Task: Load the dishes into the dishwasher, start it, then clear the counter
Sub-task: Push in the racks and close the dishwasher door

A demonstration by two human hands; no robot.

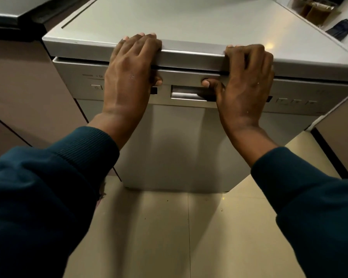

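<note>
— Steel-grey dishwasher (181, 141), door up and all but shut, standing on the tiled floor (159, 227) between the cabinets. What are the hands doing?

— Both hands grip the front lip of its top panel (189, 23): left hand (131, 67) and right hand (245, 77) each have fingers curled over the edge, thumbs pressing the door's upper strip beside the recessed handle (191, 94).

— So, seating the door?

— Likely. Squeeze evenly on both sides until the dark seam closes (a click would confirm it), then reach for the power button (96, 87) at the left.
</note>
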